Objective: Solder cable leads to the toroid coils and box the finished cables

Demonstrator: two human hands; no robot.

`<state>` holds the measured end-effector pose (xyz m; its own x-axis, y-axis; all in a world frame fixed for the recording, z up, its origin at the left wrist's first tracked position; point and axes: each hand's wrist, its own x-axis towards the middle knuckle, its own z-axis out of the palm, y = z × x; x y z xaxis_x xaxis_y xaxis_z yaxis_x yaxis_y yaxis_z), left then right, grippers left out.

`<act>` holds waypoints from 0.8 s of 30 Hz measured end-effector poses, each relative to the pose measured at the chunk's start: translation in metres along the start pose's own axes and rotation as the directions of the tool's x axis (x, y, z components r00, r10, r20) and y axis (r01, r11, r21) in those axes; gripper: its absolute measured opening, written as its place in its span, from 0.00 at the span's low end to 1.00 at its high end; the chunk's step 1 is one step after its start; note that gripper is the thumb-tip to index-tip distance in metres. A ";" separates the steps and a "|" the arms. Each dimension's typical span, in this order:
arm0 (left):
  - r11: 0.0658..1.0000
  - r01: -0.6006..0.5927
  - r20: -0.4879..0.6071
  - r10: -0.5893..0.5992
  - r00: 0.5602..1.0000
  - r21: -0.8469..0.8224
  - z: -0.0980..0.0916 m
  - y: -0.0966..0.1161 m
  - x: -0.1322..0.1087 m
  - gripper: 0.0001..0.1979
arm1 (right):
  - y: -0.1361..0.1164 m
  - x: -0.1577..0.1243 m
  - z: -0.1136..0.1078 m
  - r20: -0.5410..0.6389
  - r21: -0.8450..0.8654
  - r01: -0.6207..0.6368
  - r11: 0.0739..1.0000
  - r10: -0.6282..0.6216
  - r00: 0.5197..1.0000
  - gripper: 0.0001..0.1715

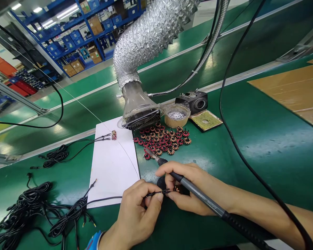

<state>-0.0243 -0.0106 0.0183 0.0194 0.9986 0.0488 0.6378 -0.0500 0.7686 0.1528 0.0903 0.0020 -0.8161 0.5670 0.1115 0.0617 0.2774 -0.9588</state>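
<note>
My left hand pinches the end of a black cable, which runs left across the white board. A soldering iron rests in my right hand, its tip pointing up and left toward a pile of small red and copper wound ring coils. The thumb and fingers of that same hand also close around a small part at the cable's end; it is mostly hidden, so I cannot make out its kind. Both hands nearly meet just right of the board's lower corner.
Black cables lie heaped at left. A fume hood on a foil duct hangs over the coils. Behind them stand a round container of silvery material, an iron stand and a sponge tray. Cardboard lies at right.
</note>
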 end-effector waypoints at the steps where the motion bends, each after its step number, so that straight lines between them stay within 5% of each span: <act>1: 1.000 0.000 -0.001 0.000 1.000 0.000 0.000 0.000 0.000 0.08 | 0.000 0.000 0.000 0.000 -0.001 -0.004 1.000 0.004 1.000 0.27; 24: 0.997 0.061 0.022 -0.060 0.998 -0.043 0.002 -0.001 0.000 0.08 | 0.000 -0.002 0.001 -0.007 0.043 -0.035 0.998 0.035 0.999 0.25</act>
<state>-0.0235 -0.0104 0.0168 -0.0020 0.9999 -0.0117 0.6044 0.0105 0.7966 0.1536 0.0884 0.0011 -0.8093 0.5820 0.0796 0.0651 0.2235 -0.9725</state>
